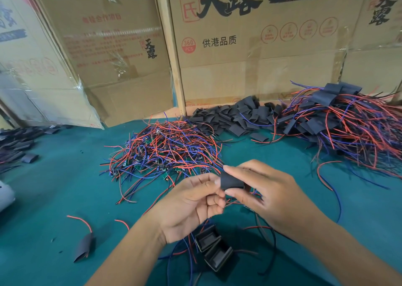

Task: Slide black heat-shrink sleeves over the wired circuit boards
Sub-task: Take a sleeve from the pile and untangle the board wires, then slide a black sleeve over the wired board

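- Here, the right hand (267,190) pinches a short black heat-shrink sleeve (232,180) between forefinger above and thumb below, holding it over the near middle of the teal-covered table (65,198).
- The left hand (191,207), palm up with fingers curled, meets the sleeve's left end with its fingertips; what it grips there is hidden, though red and black wires trail out beneath both hands.
- A tangled heap of red, blue and black wired green circuit boards (165,148) lies just beyond the hands, at the table's middle.
- A pile of loose black sleeves (235,118) sits along the far edge, against the printed cardboard boxes (250,46).
- A mound of already sleeved boards with long wires (348,120) fills the far right corner.
- More black sleeves (17,144) lie at the left edge.
- One sleeved board with a red wire (83,246) rests alone near the front left.
- Two small black open-topped housings (214,251) lie side by side at the near edge, below the left wrist.
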A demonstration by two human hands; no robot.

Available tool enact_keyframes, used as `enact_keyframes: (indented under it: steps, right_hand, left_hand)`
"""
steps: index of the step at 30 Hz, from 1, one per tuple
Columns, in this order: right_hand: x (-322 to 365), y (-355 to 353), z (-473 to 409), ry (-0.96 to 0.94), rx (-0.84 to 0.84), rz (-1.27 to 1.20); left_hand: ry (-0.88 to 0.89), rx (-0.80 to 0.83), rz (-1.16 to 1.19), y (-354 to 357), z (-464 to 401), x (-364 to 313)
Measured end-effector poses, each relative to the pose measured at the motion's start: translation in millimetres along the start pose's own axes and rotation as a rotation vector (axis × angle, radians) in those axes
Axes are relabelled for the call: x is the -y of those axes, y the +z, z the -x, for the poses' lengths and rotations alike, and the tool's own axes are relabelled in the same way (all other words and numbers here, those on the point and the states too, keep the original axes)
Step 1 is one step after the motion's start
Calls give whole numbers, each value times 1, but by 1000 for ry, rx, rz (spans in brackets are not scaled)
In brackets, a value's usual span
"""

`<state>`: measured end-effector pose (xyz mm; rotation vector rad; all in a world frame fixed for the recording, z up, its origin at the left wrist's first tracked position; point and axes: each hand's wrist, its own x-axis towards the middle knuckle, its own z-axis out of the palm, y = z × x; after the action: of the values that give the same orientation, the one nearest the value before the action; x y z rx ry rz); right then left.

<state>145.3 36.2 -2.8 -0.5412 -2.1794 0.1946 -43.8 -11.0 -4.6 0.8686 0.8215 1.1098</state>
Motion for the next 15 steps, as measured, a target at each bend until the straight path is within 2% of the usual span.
enact_keyframes:
  steps: [9,15]
  right_hand:
    - [3,-3,0,-131,29,216]
    - [1,-5,-2,-126,43,334]
  left_hand:
    - [-49,-5,89,3,-2,3]
    - [-28,9,88,4,-3,2]
